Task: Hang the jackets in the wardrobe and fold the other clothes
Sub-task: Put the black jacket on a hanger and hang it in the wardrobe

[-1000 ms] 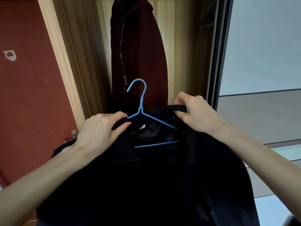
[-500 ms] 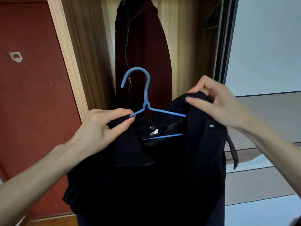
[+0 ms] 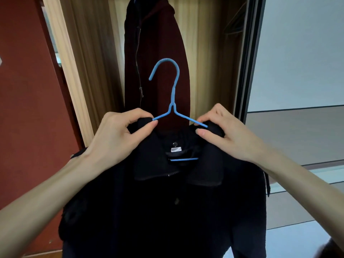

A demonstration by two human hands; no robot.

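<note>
While the black jacket [image 3: 167, 211] is held up in front of the wardrobe [image 3: 93, 53], its left shoulder is pinched by the left hand [image 3: 119, 138] between thumb and curled fingers, just where the left arm of the blue hanger [image 3: 174, 101] enters the cloth. The right shoulder is gripped in the same way by the right hand [image 3: 225, 135], with the hanger's right arm touching its fingertips. The hanger's lower bar is seen inside the collar, under a white label [image 3: 176, 149], and its hook is raised upright and free. Behind the hook, a dark red jacket [image 3: 158, 43] with a zip is hung inside the wardrobe. A red wall [image 3: 24, 108] is seen at the left.
</note>
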